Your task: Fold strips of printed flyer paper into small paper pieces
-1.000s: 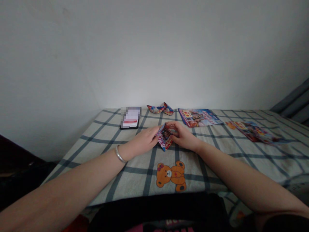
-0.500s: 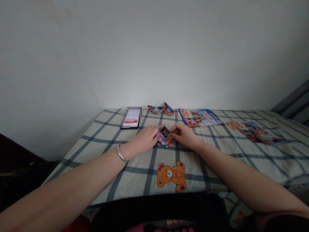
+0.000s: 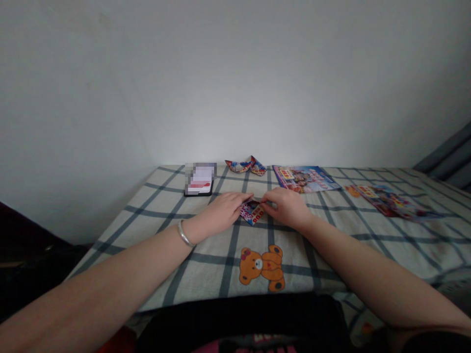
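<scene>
Between the two hands, low over the checked cloth (image 3: pixel 209 277), a folded printed paper (image 3: pixel 250 214) is held, one corner pointed to six o'clock; no clear long axis can be told. Its nine o'clock edge is gripped by the left hand (image 3: pixel 220 214), its three o'clock edge pinched by the right hand (image 3: pixel 289 208), fingers nearly closed, neither hand nearer. Folded pieces (image 3: pixel 240 166) are seen at twelve, a phone (image 3: pixel 201 180) at ten.

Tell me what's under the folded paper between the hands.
Checked cloth shows around the folded paper; whatever lies directly beneath is hidden by the paper, left hand and right hand.
</scene>
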A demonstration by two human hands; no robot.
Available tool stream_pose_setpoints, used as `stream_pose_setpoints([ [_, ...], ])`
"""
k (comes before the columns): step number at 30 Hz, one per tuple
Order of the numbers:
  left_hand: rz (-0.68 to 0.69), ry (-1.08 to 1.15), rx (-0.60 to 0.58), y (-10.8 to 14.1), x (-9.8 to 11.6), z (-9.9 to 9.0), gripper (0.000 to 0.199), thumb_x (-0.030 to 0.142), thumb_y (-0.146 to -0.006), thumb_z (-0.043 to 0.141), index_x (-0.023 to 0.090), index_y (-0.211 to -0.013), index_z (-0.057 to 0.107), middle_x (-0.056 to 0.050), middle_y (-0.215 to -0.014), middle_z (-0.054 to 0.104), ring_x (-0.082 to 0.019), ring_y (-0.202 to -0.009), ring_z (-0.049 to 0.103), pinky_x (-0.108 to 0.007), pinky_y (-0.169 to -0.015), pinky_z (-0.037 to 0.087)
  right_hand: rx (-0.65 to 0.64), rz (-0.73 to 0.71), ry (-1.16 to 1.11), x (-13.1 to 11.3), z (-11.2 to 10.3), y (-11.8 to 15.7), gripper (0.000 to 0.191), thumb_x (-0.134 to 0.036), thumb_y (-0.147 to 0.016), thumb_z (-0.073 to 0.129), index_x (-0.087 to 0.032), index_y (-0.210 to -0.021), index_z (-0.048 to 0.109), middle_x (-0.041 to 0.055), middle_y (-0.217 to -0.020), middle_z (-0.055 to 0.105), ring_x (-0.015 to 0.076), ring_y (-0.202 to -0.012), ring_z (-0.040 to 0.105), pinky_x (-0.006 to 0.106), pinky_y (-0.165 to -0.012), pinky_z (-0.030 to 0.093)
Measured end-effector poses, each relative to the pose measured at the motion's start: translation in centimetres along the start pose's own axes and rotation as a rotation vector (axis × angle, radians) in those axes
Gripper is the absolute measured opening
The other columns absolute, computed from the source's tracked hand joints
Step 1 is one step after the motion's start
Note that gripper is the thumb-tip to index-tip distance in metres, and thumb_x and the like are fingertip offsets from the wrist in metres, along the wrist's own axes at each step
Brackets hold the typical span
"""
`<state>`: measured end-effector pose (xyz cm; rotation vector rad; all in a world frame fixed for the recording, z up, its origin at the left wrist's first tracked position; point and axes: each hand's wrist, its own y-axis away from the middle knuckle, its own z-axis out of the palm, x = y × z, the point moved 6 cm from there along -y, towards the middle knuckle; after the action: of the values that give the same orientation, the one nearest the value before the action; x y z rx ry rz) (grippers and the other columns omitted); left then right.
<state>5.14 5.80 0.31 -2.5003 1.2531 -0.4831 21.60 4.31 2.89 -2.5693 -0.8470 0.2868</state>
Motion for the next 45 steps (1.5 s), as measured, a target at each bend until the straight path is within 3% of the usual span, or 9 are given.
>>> stream_pose_setpoints([
  [7, 0.056, -0.062, -0.056, 0.0, 0.4, -0.2, 0.047, 0.012, -0.093, 0.04, 0.018, -0.138, 0.048, -0.009, -0.136, 0.057, -0.02, -0.126, 0.052, -0.041, -0.11, 0.041, -0.113, -0.131, 0.031, 0.3, 0.7, 0.1, 0.011, -0.024, -0.089, 0.058, -0.022, -0.087, 0.068, 0.0032, -0.083, 0.071, 0.0176, -0.08, 0.063, 0.027, -0.069, 0.042],
  [16, 0.008, -0.073, -0.037, 0.2, 0.2, -0.4, 0.047, 0.012, -0.092, 0.042, 0.018, -0.138, 0.05, -0.009, -0.129, 0.06, -0.022, -0.119, 0.054, -0.042, -0.106, 0.044, -0.108, -0.153, -0.063, 0.6, 1.0, 0.1, 0.011, -0.021, -0.088, 0.057, -0.022, -0.089, 0.068, 0.0041, -0.09, 0.071, 0.0191, -0.087, 0.064, 0.029, -0.074, 0.045],
  [20, -0.039, -0.025, -0.003, 0.1, 0.0, -0.8, 0.041, 0.014, -0.093, 0.044, 0.017, -0.133, 0.054, -0.009, -0.115, 0.063, -0.022, -0.108, 0.058, -0.041, -0.098, 0.048, -0.093, -0.094, -0.07, 0.9, 1.0, 0.0, 0.009, -0.02, -0.087, 0.058, -0.022, -0.088, 0.067, 0.0035, -0.09, 0.071, 0.0182, -0.085, 0.064, 0.028, -0.071, 0.044],
  [24, -0.071, 0.073, 0.062, 0.0, -0.3, -1.2, 0.036, 0.014, -0.091, 0.048, 0.017, -0.125, 0.059, -0.008, -0.113, 0.066, -0.022, -0.106, 0.059, -0.04, -0.096, 0.049, -0.082, 0.061, -0.146, 1.7, 1.0, 0.0, 0.007, -0.018, -0.084, 0.061, -0.021, -0.089, 0.066, 0.0014, -0.085, 0.071, 0.0157, -0.077, 0.064, 0.025, -0.065, 0.042],
  [26, -0.083, 0.106, 0.079, -0.1, -0.5, -1.3, 0.035, 0.013, -0.091, 0.049, 0.018, -0.123, 0.061, -0.007, -0.112, 0.068, -0.021, -0.104, 0.061, -0.038, -0.093, 0.05, -0.074, 0.068, -0.171, 1.9, 1.1, 0.0, 0.006, -0.018, -0.084, 0.062, -0.021, -0.088, 0.065, 0.0008, -0.084, 0.071, 0.0152, -0.076, 0.064, 0.024, -0.064, 0.042],
  [33, -0.044, 0.035, 0.098, -0.1, -1.4, -1.1, 0.027, 0.015, -0.093, 0.055, 0.023, -0.116, 0.067, -0.004, -0.104, 0.072, -0.02, -0.096, 0.063, -0.038, -0.087, 0.049, -0.066, -0.167, -0.203, 1.6, 1.5, -0.2, 0.008, -0.017, -0.088, 0.06, -0.021, -0.086, 0.066, 0.0024, -0.096, 0.072, 0.0163, -0.092, 0.066, 0.027, -0.082, 0.049],
  [39, -0.021, -0.053, 0.068, -0.1, -1.2, -1.2, 0.023, 0.018, -0.094, 0.059, 0.024, -0.114, 0.069, -0.003, -0.103, 0.072, -0.02, -0.094, 0.062, -0.037, -0.085, 0.047, -0.081, -0.279, -0.173, 1.2, 1.3, -0.1, 0.01, -0.015, -0.089, 0.06, -0.021, -0.088, 0.068, 0.0043, -0.106, 0.073, 0.0172, -0.098, 0.068, 0.028, -0.083, 0.052],
  [45, 0.042, -0.076, 0.043, -0.1, -1.2, -1.2, 0.02, 0.02, -0.094, 0.06, 0.024, -0.11, 0.071, -0.003, -0.09, 0.069, -0.019, -0.086, 0.061, -0.033, -0.079, 0.048, -0.092, -0.35, -0.162, 0.3, 0.8, -0.1, 0.012, -0.014, -0.09, 0.058, -0.018, -0.09, 0.07, 0.008, -0.105, 0.073, 0.0186, -0.095, 0.068, 0.03, -0.083, 0.053],
])
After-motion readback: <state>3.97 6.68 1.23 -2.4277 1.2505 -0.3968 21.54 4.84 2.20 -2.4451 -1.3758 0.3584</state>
